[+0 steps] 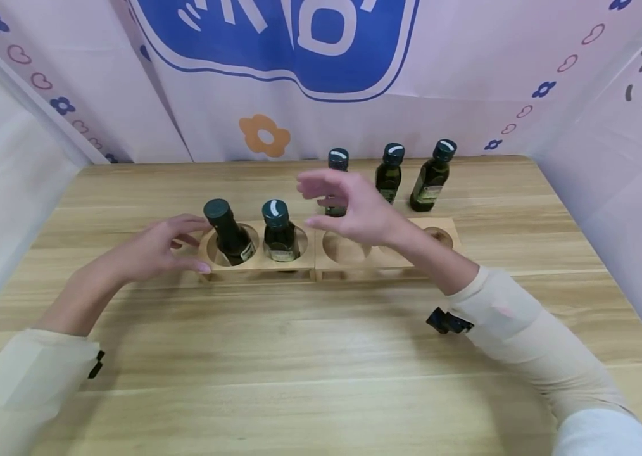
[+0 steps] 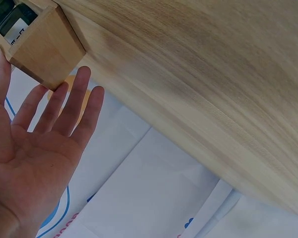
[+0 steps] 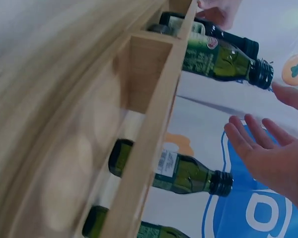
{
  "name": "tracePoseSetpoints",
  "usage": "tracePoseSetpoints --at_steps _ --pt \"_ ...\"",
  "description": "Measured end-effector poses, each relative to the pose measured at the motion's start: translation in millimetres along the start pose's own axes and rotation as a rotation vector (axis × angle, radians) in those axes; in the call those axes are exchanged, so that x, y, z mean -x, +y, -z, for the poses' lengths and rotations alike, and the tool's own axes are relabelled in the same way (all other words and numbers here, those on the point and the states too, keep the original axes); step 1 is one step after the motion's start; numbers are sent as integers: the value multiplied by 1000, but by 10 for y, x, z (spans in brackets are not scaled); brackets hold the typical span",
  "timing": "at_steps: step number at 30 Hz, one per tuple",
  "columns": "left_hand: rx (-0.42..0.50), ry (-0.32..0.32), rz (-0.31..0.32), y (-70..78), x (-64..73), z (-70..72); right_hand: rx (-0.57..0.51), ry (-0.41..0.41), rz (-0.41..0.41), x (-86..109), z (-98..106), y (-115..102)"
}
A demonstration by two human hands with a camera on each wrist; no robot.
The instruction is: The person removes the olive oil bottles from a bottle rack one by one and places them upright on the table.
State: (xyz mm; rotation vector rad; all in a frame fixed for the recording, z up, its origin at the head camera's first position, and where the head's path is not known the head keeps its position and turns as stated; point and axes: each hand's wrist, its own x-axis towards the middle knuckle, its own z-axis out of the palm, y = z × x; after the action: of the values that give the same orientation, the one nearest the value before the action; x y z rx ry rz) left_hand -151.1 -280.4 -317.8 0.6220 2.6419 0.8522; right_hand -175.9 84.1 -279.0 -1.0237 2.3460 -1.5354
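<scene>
A long wooden bottle rack (image 1: 261, 269) with round holes lies across the table. In its leftmost hole a dark bottle (image 1: 232, 237) leans to the left; a second small green-capped bottle (image 1: 281, 234) stands in the hole beside it. My left hand (image 1: 152, 250) touches the rack's left end, thumb at the front corner and fingers extended toward the back; in the left wrist view its palm (image 2: 37, 158) is bare. Over the third hole hovers my right hand (image 1: 358, 209), fingers spread and holding nothing. In the right wrist view its thumb is close to the second bottle's cap (image 3: 262, 74).
Behind the rack stand three more small bottles: one partly covered by my right hand (image 1: 338, 158), one in the middle (image 1: 389, 174), one at the right (image 1: 432, 177). A printed cloth backdrop (image 1: 213, 120) rises at the table's (image 1: 275, 354) far edge.
</scene>
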Motion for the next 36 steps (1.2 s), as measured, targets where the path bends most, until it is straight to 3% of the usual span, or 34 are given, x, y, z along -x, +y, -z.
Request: tracePoseSetpoints --at_steps 8,16,27,36 --pt "10 -1 -3 17 12 1 -64 -81 -26 -24 -138 65" --pt "5 5 -4 7 20 6 7 -84 -41 -79 -284 37" --pt "-11 1 -8 -7 14 6 -74 -1 -66 -132 -449 37" --pt "7 -2 -13 -18 3 5 -128 12 -165 -158 -544 40"
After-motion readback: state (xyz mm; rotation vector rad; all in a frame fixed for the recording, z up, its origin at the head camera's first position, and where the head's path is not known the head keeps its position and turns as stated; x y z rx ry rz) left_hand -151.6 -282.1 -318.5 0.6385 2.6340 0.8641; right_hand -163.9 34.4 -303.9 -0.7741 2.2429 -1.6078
